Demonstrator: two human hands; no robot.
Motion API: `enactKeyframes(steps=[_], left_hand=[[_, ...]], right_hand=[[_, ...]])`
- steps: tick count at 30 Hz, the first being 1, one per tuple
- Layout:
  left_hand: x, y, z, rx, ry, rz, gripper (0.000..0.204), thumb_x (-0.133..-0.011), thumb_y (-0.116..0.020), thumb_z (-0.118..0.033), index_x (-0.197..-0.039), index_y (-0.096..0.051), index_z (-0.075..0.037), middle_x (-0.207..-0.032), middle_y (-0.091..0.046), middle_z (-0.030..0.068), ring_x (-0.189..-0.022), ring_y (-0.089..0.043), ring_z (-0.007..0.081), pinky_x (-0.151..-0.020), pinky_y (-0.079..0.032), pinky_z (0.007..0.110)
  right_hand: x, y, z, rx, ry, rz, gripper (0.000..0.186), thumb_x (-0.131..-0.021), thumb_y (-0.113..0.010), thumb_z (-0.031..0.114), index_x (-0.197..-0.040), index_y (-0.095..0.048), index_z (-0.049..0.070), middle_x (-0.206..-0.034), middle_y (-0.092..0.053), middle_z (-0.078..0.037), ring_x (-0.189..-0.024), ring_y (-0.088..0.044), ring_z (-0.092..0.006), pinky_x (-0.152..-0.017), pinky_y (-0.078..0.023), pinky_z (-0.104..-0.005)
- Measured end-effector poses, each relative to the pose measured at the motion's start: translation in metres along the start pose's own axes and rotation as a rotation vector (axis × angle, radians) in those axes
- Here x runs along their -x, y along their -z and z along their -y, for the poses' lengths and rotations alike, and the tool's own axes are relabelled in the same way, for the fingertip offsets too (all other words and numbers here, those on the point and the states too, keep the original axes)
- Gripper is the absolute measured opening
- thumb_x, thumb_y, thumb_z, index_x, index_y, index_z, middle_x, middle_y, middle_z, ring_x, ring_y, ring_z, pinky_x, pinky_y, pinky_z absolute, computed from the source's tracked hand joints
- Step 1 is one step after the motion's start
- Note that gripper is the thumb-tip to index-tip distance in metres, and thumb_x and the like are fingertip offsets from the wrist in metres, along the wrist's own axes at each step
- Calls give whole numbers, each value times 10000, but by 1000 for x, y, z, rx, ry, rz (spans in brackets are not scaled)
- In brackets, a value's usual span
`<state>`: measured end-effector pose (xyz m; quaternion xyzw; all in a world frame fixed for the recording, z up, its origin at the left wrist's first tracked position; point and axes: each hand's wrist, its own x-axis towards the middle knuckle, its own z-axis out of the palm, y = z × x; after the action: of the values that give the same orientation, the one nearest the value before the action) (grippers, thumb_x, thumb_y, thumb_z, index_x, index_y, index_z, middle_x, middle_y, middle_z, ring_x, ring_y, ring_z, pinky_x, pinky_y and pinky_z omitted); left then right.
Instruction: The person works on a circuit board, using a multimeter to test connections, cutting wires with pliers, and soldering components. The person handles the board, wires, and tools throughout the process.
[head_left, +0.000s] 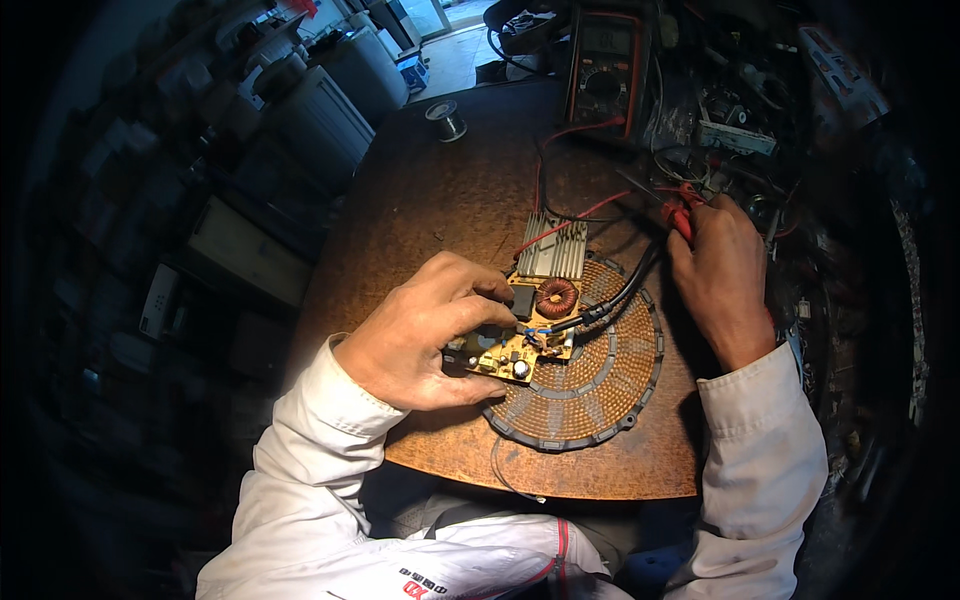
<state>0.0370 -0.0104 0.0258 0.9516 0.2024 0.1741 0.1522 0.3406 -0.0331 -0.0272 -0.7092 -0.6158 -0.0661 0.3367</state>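
On worn wooden tabletop (420,220) | left hand (420,335) pinching yellow circuit board (523,352) | right hand (722,265) gripping red-handled tool (680,219) | ridged round coil (612,372)

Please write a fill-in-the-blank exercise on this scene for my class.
The left hand, holding a yellow circuit board, emerges from a ___ fabric sleeve.
The right hand holds a slim, ___-handled test probe.
The black-and-red multimeter lies to the ___ of the silver wire spool.

Missing words: white; red; right.

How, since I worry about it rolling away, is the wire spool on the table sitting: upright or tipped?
Upright: the spool stands on one flat end on the table, its other round end facing up.
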Motion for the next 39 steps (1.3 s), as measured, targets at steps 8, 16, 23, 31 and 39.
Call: enactKeyframes(steps=[8, 16, 23, 31, 39], left_hand=[[4, -8, 2, -69, -78, -72, 531, -662, -889, -193, -1126, -706, -14, -1158, -672, 179, -1100, -631, 351, -878, -559, 443], [6, 0, 8, 35, -52, -290, 516, -743, -783, -158, -1175, -639, 86, -1006, -689, 216, -896, -688, 359, -816, -581, 416], [7, -12, 9, 175, 109, -454, 508, -919, -702, -285, -1261, -606, 79, -1060, -690, 198, -928, -722, 259, -762, -631, 359], [16, -18, 28, 726, 373, -565, 451, -1045, -558, -294, -1299, -578, 79, -1114, -707, 132, -1003, -674, 162, -915, -545, 298], [9, -14, 33, 1179, 526, -568, 370, -1018, -499, -143, -1296, -537, 99, -1135, -695, 172, -1009, -699, 199, -917, -577, 321]], right_hand=[[-1, 6, 4, -57, 18, 10, 273, -796, -757, 104, -969, -666, -85, -953, -663, -260, -881, -672, -455, -771, -544, -511], [-1, 5, 6, -129, 113, -53, 262, -815, -750, 105, -981, -624, -54, -915, -644, -251, -867, -633, -446, -747, -511, -502], [-8, 23, 26, -468, 111, -30, 185, -858, -742, 102, -909, -670, -61, -798, -674, -181, -692, -676, -282, -631, -516, -355], [-24, 22, 80, -498, 86, 275, 356, -909, -703, 210, -998, -649, -130, -833, -675, -327, -824, -704, -465, -714, -536, -479], [4, -29, 71, -530, 253, 19, 371, -881, -715, 97, -1187, -622, -90, -1078, -669, -293, -987, -662, -456, -833, -541, -478]])
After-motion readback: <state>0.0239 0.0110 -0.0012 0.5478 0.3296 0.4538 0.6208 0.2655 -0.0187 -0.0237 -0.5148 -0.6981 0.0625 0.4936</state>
